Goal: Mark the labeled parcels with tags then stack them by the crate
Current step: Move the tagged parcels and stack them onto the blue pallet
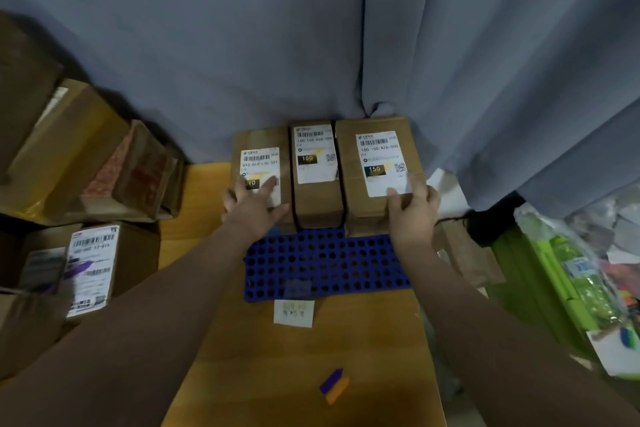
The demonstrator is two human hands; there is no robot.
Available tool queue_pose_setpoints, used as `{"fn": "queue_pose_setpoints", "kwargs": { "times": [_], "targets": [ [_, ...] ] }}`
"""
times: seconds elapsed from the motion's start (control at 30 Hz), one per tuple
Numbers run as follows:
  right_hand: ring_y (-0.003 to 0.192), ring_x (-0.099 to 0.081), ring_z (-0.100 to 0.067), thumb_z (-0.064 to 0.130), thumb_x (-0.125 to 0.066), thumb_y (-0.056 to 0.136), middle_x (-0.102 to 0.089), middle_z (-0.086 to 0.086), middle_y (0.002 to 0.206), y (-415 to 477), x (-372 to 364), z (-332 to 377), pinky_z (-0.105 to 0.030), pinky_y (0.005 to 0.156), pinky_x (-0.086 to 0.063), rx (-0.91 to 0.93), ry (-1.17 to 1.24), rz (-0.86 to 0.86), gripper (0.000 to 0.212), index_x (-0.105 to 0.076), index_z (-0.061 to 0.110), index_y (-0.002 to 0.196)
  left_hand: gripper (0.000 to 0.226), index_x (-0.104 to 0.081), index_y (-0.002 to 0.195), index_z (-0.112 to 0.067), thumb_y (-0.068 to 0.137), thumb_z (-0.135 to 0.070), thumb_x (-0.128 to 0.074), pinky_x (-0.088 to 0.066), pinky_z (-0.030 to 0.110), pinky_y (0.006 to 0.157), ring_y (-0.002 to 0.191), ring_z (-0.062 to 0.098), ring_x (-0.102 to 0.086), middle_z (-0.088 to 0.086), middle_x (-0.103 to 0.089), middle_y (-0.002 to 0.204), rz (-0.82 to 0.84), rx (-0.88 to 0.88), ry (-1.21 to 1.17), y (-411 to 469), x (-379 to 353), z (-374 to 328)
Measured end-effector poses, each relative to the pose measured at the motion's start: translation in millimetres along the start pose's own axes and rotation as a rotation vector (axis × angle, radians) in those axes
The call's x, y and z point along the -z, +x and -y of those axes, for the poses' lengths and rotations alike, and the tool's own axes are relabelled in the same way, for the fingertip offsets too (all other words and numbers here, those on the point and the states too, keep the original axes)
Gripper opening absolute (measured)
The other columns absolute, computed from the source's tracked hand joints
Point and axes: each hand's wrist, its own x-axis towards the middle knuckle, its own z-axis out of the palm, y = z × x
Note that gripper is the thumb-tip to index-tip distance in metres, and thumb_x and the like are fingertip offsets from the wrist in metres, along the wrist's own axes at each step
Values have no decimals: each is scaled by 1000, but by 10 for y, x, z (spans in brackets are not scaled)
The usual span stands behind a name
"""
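Three brown cardboard parcels with white shipping labels stand side by side at the far end of the wooden table [214,340], against a grey curtain: the left parcel [259,146], the middle parcel [317,198] and the right parcel [346,170]. My left hand [251,208] grips the near left corner of the left parcel, fingers over its label. My right hand [414,211] grips the near right corner of the right parcel. A blue perforated crate panel [325,265] lies flat in front of them. Purple and orange tags [334,385] lie near the table's front.
A small white paper slip [293,313] lies just before the blue panel. Stacked cardboard boxes [79,156] and a labeled parcel with a purple tag [91,267] fill the left side. Green packaged goods [568,281] and clutter sit at the right.
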Motion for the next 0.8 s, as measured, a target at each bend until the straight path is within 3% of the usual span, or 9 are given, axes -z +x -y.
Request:
{"fn": "queue_pose_setpoints", "kwargs": {
  "times": [0.13,0.3,0.43,0.57,0.67,0.8],
  "targets": [
    [131,-31,-39,31,-51,97,-18,-15,151,12,-80,71,-44,110,-30,-15,-81,4,44,-45,27,141,60,-23,146,-46,92,-54,-48,-11,54,116,143,40,6,4,4,160,-77,-41,-95,4,-3,47],
    [139,-6,-38,50,-55,90,6,-14,155,-67,-115,136,-50,108,-27,-7,-219,118,60,-32,39,145,55,-32,143,-46,92,-51,-52,-10,53,117,144,37,5,1,0,160,-136,-66,-157,5,-51,80],
    [141,-1,-40,57,-48,91,10,-15,156,-56,-96,151,-54,112,-21,-17,-309,158,61,-24,44,146,58,-19,147,-46,95,-56,-41,-10,56,116,145,38,7,3,8,160,-50,-39,-23,15,4,39],
    [142,14,-43,67,-24,92,16,-18,156,-72,-40,186,-62,111,4,-21,-594,215,62,-5,47,148,58,-7,150,-44,98,-58,-28,-4,59,115,145,37,8,4,12,160,30,-12,144,-45,147,-57],
    [142,18,-42,65,-15,94,15,-17,157,-110,32,281,-62,111,9,85,-733,189,63,-1,41,150,59,-7,151,-41,98,-57,-26,-3,53,118,147,31,9,6,8,161,-49,-71,117,-192,198,-61],
    [145,10,-36,54,-29,97,2,-16,158,-309,39,540,-55,115,7,312,-701,156,63,-8,30,152,57,-21,151,-29,99,-47,-38,-12,41,118,146,29,-6,10,-14,159,-204,-198,-63,-480,292,12]
  ]
}}
